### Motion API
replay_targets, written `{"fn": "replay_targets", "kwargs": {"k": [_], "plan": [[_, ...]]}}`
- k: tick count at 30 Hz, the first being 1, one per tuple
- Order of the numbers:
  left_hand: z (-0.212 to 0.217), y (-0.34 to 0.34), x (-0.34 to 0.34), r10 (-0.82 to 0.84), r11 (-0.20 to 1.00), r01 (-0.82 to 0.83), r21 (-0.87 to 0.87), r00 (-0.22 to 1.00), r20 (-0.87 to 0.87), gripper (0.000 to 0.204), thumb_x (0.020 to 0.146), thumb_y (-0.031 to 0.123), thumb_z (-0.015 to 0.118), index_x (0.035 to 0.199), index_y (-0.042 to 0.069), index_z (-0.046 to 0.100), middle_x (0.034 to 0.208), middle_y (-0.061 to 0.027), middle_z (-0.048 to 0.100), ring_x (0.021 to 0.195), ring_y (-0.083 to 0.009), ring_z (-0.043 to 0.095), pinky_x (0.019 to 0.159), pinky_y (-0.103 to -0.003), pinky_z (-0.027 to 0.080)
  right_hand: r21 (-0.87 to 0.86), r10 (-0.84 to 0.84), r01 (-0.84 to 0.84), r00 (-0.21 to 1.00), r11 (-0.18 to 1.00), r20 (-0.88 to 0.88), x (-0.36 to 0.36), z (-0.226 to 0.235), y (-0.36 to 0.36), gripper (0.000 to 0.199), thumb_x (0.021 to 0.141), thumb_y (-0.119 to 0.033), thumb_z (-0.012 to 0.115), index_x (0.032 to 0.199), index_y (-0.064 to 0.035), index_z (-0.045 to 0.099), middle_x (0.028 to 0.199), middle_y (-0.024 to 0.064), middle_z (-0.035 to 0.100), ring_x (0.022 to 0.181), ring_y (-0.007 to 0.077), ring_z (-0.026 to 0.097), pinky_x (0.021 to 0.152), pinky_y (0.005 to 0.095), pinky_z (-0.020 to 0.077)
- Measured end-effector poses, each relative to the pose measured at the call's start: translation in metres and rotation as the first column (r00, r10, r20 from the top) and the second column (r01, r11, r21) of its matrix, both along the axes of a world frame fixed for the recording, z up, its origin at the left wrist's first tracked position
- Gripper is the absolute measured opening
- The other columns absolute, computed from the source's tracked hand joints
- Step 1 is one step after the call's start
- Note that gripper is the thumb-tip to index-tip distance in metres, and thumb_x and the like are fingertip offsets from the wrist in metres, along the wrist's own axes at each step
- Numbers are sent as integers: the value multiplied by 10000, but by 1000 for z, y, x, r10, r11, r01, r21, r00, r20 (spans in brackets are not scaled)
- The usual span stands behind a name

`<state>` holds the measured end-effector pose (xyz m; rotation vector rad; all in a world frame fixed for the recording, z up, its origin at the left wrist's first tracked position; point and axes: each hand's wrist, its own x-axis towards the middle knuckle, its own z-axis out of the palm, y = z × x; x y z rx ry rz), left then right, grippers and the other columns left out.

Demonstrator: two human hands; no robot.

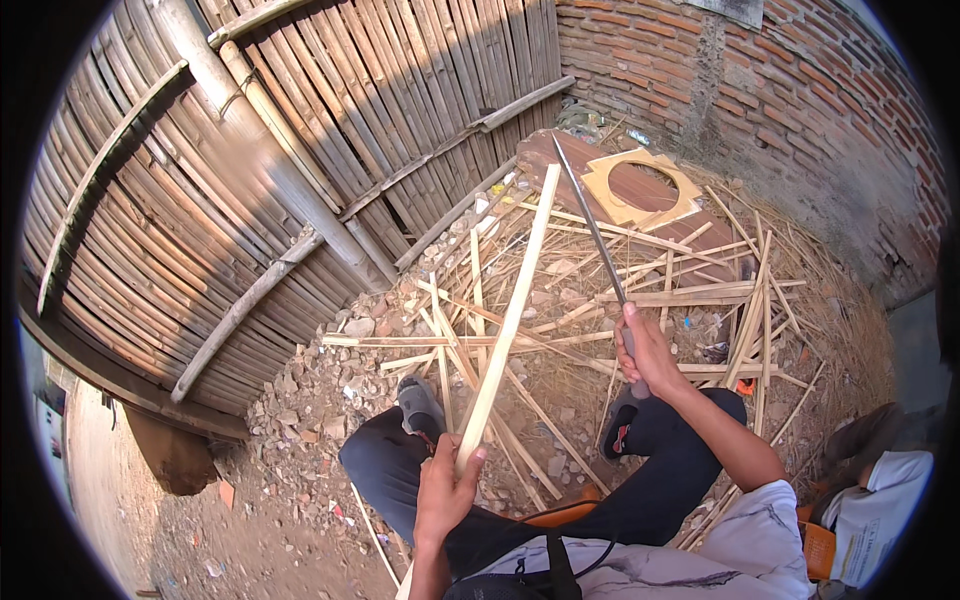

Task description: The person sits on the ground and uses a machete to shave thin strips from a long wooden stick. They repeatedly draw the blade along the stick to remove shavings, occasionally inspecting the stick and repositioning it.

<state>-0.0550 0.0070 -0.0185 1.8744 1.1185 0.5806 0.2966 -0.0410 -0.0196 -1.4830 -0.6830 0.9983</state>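
My left hand (446, 490) is closed round the lower part of a long, pale bamboo strip (517, 310), which slants up and away from me. In my right hand (648, 352) is the handle of a long, narrow-bladed knife (592, 222). Its dark blade points up and to the left, apart from the strip. Beneath both hands, many split bamboo strips (560, 340) lie crisscrossed on the ground between and beyond my feet.
A bamboo fence (330, 120) with a thick pole stands at the left, and a brick wall (800, 100) at the right. Beyond the strips lies a brown board (540, 150) bearing a yellowish panel (690, 188) with a round hole. Stones and rubble (310, 410) cover the ground. A white bag (885, 510) is at lower right.
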Motion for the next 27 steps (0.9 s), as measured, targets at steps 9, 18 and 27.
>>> {"fn": "replay_targets", "kwargs": {"k": [9, 18, 27], "plan": [[20, -16, 37, -51, 998, 52, -33, 998, 42, 249, 970, 200, 710, 1029, -17, 605, 709, -131, 678, 598, -173, 639, 566, -338, 472, -44, 135, -291, 302, 956, 944, -29, 4, -23, 548, 965, -596, 599, 844, -62, 591, 523, 101, 562, 439, 297, 594, 434, 399, 462], [30, -25, 37, -42, 993, 44, -112, 999, 20, 289, 962, 246, 730, 1030, -31, 685, 638, -116, 623, 548, -137, 552, 533, -351, 445, -4, 60, -333, 160, 943, 985, -43, 7, -18, 571, 937, -625, 614, 841, -63, 611, 513, 77, 580, 419, 264, 611, 401, 398, 471], [22, -27, 33, -100, 976, 101, -195, 995, 16, 353, 1003, 319, 671, 1029, -32, 662, 684, -134, 618, 624, -156, 542, 600, -370, 451, -48, 119, -308, 216, 950, 969, -44, 8, -13, 609, 931, -662, 595, 848, -60, 634, 478, 84, 558, 430, 293, 622, 421, 407, 492]]}}
